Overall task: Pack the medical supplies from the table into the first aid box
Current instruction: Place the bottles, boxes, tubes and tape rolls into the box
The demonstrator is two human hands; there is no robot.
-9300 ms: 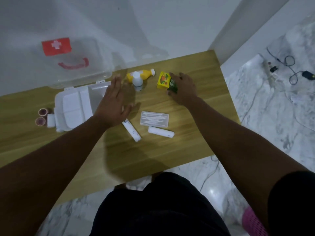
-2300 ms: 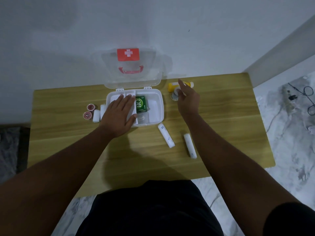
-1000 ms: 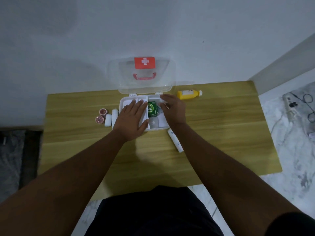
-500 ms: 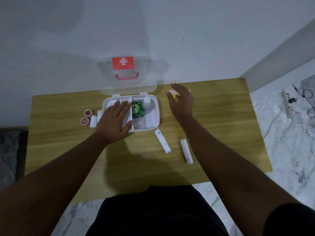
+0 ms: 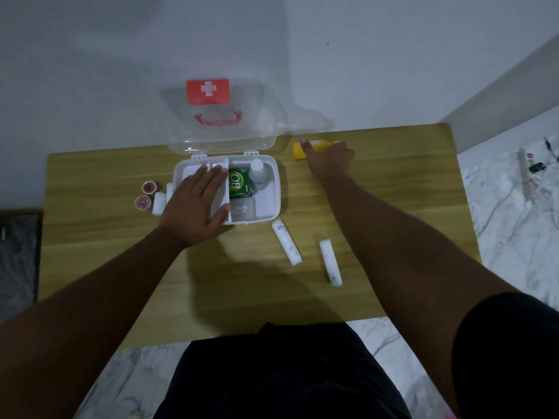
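The white first aid box (image 5: 272, 189) stands open at the back of the wooden table (image 5: 393, 182), its clear lid (image 5: 220, 122) upright against the wall. Inside lie a green carton (image 5: 239, 182) and a small white bottle (image 5: 257, 172). My left hand (image 5: 196, 204) rests flat on the box's white inner tray, fingers spread. My right hand (image 5: 328, 155) lies over the yellow bottle (image 5: 298, 150) to the right of the box, fingers around it. Two white rolls (image 5: 286, 245) (image 5: 330, 262) lie in front of the box.
Two pink-ended tape rolls (image 5: 145, 195) and a white roll (image 5: 158, 203) sit left of the box. The table's right edge drops to a marble floor with a power strip and cables (image 5: 527, 173). A dark mat (image 5: 18, 252) lies on the left.
My right hand left the white bottle in the box and went right to the yellow bottle, now settling over it. My left hand stayed on the tray.
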